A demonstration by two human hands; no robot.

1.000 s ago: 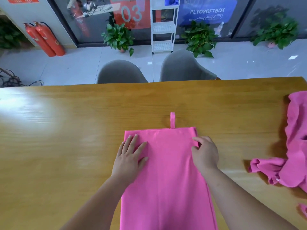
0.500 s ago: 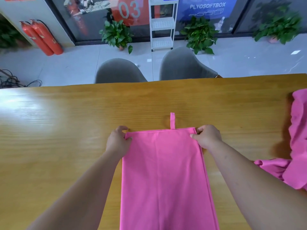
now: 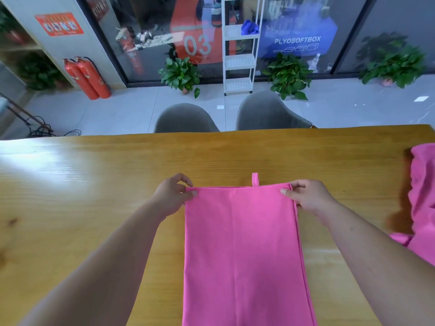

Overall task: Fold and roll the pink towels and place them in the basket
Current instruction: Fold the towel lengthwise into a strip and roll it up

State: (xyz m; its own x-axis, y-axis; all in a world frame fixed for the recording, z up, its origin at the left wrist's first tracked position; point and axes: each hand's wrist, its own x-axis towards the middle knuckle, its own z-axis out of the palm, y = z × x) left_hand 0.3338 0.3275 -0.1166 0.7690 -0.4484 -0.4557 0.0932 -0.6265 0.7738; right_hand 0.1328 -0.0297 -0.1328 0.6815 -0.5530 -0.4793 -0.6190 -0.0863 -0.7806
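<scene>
Folded pink towel (image 3: 242,243) lies flat as a long strip mid-worktop. It runs from the near edge, where it leaves view, toward the middle. Its hanging loop (image 3: 255,179) sticks out past the far hem.

My left grip (image 3: 173,196) pinches the far left corner, thumb and fingertips closed on the hem. My right grip (image 3: 308,196) pinches the far right corner, thumb on top.

Cloth looks thin, light and limp, so I judge it will sag and skew unless both corners move together. Layers along the right side sit slightly offset and could slide apart. Corners seem the right hold for the next fold or the start of the roll.

Worktop (image 3: 94,184) shows open wood to the left and beyond the hem up to the far edge. Right edge is tighter: loose pink towels (image 3: 423,196) are heaped there, well apart from the strip but near my right forearm. Two grey chairs (image 3: 186,118) stand behind the far edge. No basket in view.
</scene>
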